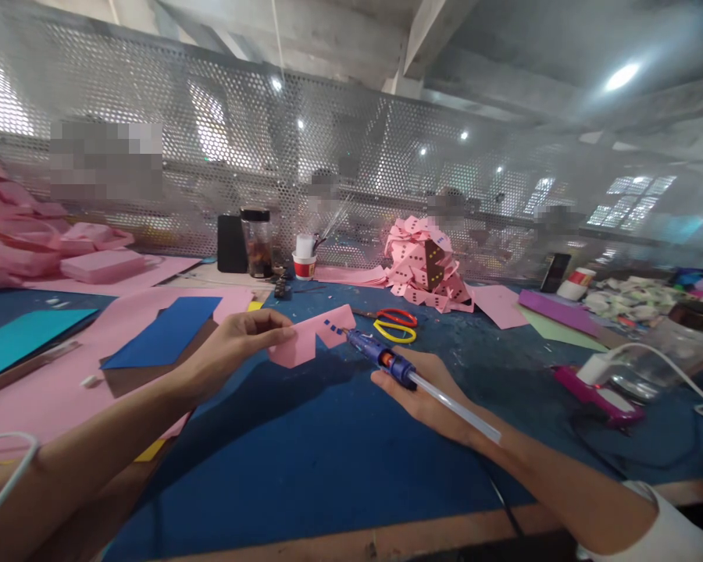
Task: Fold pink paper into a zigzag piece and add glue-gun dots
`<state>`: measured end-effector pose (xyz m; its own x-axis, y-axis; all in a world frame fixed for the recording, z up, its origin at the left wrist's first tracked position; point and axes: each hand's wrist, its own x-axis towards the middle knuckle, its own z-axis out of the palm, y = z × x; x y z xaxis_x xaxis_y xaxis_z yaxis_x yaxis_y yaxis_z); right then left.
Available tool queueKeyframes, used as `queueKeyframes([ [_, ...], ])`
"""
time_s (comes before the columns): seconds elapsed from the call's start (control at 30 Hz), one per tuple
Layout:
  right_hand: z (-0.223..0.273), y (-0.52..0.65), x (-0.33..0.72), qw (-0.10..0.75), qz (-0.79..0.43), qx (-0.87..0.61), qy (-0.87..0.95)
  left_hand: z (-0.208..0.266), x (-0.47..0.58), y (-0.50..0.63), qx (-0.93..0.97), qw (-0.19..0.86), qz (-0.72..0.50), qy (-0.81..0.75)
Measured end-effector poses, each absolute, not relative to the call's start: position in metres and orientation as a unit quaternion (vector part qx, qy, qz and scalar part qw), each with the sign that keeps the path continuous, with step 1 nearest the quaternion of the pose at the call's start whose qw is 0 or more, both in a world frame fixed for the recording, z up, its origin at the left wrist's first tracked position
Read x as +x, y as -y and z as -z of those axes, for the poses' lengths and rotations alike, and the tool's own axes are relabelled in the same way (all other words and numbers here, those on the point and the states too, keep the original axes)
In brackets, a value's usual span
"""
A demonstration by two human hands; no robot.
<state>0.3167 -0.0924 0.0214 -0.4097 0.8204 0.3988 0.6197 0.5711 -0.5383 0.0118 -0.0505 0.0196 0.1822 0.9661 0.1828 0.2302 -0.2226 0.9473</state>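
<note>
My left hand (249, 336) pinches a pink paper cutout (296, 343) between thumb and fingers, raised above the blue tabletop. Small dark blue squares run along the cutout's right part. In my right hand (425, 382) is a blue glue gun (375, 351), with a clear glue stick (457, 404) sticking out of its back end. The gun's nozzle points left and is at the cutout's right end, close to the blue squares; whether it touches the paper I cannot tell. Scissors (395, 324) with red and yellow handles lie just behind the gun.
Behind stands a pile of dotted pink paper pieces (422, 261), near a perforated metal screen (357, 156). Blue card (167, 332) and pink sheets lie left. A jar (256, 246) and paper cup (305, 264) stand at the back. At right are a magenta power strip (597, 394) and cables.
</note>
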Motion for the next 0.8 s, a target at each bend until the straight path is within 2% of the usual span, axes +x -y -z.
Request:
queueKeyframes([
  [0.43, -0.024, 0.095, 0.317, 0.331, -0.167, -0.442, 0.817, -0.018, 0.011, 0.049, 0.653, 0.417, -0.44, -0.454],
  [0.8, -0.02, 0.091, 0.32, 0.42, -0.254, -0.479, 0.727, -0.026, 0.031, 0.061, 0.631, 0.443, -0.426, -0.474],
])
